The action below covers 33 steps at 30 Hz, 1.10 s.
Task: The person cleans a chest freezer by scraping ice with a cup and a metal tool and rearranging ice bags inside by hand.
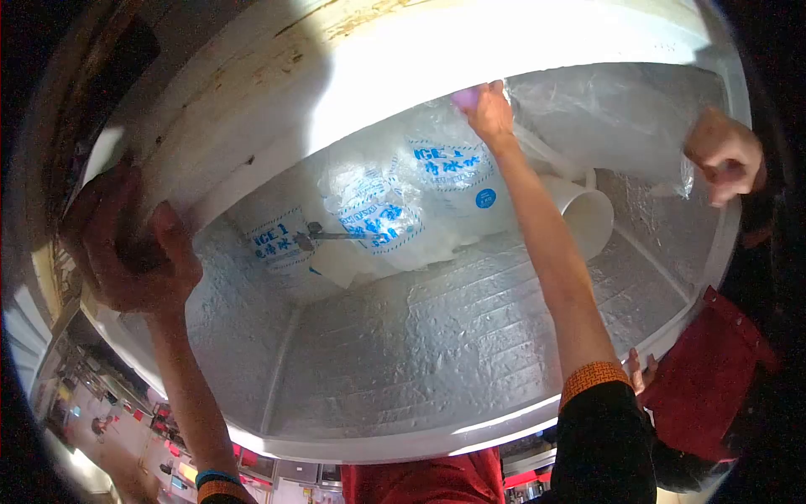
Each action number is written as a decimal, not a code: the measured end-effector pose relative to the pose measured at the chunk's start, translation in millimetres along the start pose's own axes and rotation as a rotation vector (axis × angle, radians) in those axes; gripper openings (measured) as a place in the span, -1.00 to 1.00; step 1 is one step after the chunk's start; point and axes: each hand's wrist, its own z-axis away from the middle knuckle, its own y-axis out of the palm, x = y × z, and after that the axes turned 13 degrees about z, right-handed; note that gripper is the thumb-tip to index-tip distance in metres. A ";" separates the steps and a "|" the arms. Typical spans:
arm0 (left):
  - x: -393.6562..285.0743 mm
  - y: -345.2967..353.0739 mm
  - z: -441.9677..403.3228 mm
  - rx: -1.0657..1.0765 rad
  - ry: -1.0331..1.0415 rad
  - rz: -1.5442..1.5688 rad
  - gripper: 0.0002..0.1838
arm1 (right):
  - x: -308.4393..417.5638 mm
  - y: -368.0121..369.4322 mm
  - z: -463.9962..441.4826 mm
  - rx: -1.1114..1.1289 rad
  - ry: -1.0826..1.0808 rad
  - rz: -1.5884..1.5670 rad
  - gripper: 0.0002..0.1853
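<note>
Raised at the left, my left hand has its fingers curled at the edge of the white chest freezer's lid. My right hand reaches deep into the freezer. Its fingers are closed on a small purple thing, whose kind I cannot make out. Below and left of that hand lie clear ice bags with blue lettering. A metal-handled tool rests across the bags, its kind unclear. Beside my right forearm is a white tubular container lying on its side.
The freezer's frosted floor and front rim are in front of me. Another person's hand is at the right, by clear plastic sheeting. Fingers of a hand beside a red garment touch the rim.
</note>
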 end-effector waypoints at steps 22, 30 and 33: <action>-6.0 2.4 -2.8 0.003 0.003 0.022 -0.67 | 8.6 17.1 -14.0 0.100 0.083 0.292 -0.41; -7.6 0.4 -2.8 0.005 -0.036 -0.001 -0.68 | -1.6 10.1 7.1 -0.037 0.106 -0.055 -0.31; -4.5 3.3 -1.2 -0.014 0.007 0.028 -0.68 | 10.6 22.2 13.8 -0.148 0.216 -0.067 -0.24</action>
